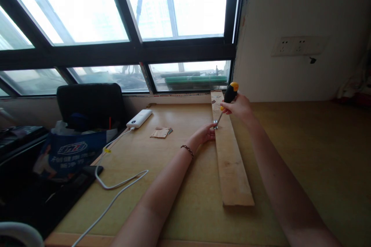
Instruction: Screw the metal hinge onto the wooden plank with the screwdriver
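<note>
A long wooden board [232, 162] lies lengthwise on the table, its far end near the window. On its left edge sits a small shiny metal piece [215, 124], which looks like a hinge. The thumb and fingers of my left hand [206, 133] are closed at that edge, holding the metal piece against the wood. My right hand [238, 105] grips the black and yellow handle of a screwdriver [231, 92]. Its shaft slants down to the left, with the tip at the metal piece. Any screw under the tip is too small to make out.
Left of the board, several screws [170, 131] lie beside a torn piece of cardboard [160, 132]. A white power bank [139, 118] trails a white cable [121, 185] over the table [185, 216]. Beyond the left edge stand a black chair [91, 100] and a blue bag [72, 150].
</note>
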Available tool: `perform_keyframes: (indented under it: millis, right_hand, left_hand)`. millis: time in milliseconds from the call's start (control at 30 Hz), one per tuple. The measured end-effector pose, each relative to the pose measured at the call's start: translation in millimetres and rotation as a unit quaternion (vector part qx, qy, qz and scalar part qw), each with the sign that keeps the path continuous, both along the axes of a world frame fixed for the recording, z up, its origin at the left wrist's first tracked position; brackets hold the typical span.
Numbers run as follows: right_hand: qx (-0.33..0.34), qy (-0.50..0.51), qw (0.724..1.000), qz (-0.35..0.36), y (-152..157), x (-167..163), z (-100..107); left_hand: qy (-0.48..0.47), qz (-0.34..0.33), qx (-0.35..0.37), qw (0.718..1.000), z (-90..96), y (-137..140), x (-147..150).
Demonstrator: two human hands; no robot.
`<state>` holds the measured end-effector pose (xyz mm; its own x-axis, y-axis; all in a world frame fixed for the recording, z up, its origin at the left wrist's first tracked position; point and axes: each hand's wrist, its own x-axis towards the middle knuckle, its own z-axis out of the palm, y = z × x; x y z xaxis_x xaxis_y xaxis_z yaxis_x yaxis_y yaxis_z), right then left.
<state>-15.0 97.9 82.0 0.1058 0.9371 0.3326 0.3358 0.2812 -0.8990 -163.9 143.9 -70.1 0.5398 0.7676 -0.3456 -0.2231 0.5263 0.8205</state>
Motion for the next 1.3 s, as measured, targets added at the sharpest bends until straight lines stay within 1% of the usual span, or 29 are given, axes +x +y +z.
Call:
perform_keyframes:
  millis: [67, 100, 133, 167, 233, 300, 333, 367, 400, 433, 500, 567, 600, 633, 700, 767, 833, 933, 1067, 1200, 1300]
  right_hand:
    - [-0.014, 0.052, 0.997, 0.056, 0.0, 1.6, 0.6]
    - [-0.022, 0.061, 0.995, 0.074, 0.0, 2.5, 1.1]
    - [-0.026, 0.052, 0.995, 0.077, 0.1, 3.4, 1.5]
    - [-0.021, 0.026, 0.998, 0.06, 0.3, 4.0, 1.7]
    - [0.013, -0.062, 0.998, -0.026, 1.5, 4.4, 1.4]
    - [0.055, -0.142, 0.981, -0.123, 2.8, 3.5, 0.8]
    - [0.066, -0.165, 0.973, -0.149, 3.0, 2.8, 0.7]
    - [0.067, -0.172, 0.971, -0.154, 2.8, 2.2, 0.9]
    - [0.057, -0.165, 0.975, -0.14, 1.9, 1.9, 1.5]
    - [0.039, -0.146, 0.983, -0.107, 0.4, 1.9, 2.5]
    - [-0.007, -0.08, 0.997, -0.014, -3.9, 3.0, 5.5]
    - [-0.044, -0.017, 0.997, 0.065, -8.0, 4.6, 8.4]
    - [-0.049, -0.003, 0.996, 0.076, -9.2, 5.3, 9.3]
    - [-0.043, -0.005, 0.997, 0.062, -9.7, 5.6, 9.6]
    - [-0.004, -0.051, 0.998, -0.03, -8.5, 5.1, 8.6]
    - [0.049, -0.116, 0.983, -0.13, -5.9, 3.1, 6.3]
    - [0.084, -0.165, 0.967, -0.175, -4.3, 0.3, 4.4]
    - [0.097, -0.19, 0.959, -0.186, -5.1, -3.1, 4.0]
    - [0.092, -0.165, 0.964, -0.186, -8.0, -3.2, 4.9]
    - [0.099, -0.155, 0.967, -0.175, -8.3, -2.4, 3.7]
    - [0.088, -0.16, 0.967, -0.178, -7.9, -3.5, 3.7]
  left_hand:
    - [0.003, 0.008, -0.001, 1.0, 1.5, -1.2, 0.5]
    - [0.006, 0.013, -0.001, 1.0, 2.2, -1.9, 0.7]
    - [0.008, 0.015, -0.001, 1.0, 2.7, -2.5, 0.9]
    - [0.007, 0.014, 0.0, 1.0, 3.2, -3.1, 1.1]
    - [0.0, 0.012, 0.003, 1.0, 3.4, -4.1, 1.5]
    - [-0.006, 0.015, 0.013, 1.0, 3.2, -4.9, 2.1]
    - [-0.008, 0.02, 0.019, 1.0, 3.0, -5.2, 2.4]
    - [-0.007, 0.026, 0.025, 0.999, 2.8, -5.5, 2.8]
    - [-0.004, 0.032, 0.029, 0.999, 2.7, -5.8, 3.2]
    - [-0.001, 0.037, 0.032, 0.999, 2.7, -6.1, 3.6]
    - [0.004, 0.042, 0.034, 0.999, 3.2, -6.9, 4.2]
    - [0.007, 0.043, 0.034, 0.998, 4.1, -7.9, 4.6]
    - [0.007, 0.043, 0.037, 0.998, 4.7, -8.4, 4.8]
    - [0.007, 0.044, 0.041, 0.998, 5.3, -9.0, 4.9]
    - [0.008, 0.046, 0.051, 0.998, 5.9, -9.8, 5.2]
    - [0.007, 0.049, 0.058, 0.997, 5.6, -10.0, 5.5]
    - [0.0, 0.048, 0.064, 0.997, 4.2, -9.4, 5.5]
    - [-0.01, 0.045, 0.069, 0.997, 1.2, -7.7, 4.8]
    - [-0.009, 0.047, 0.074, 0.996, -1.2, -6.9, 3.9]
    - [-0.005, 0.052, 0.075, 0.996, 1.1, -8.7, 4.6]
    - [0.007, 0.052, 0.069, 0.996, 4.2, -10.5, 5.2]
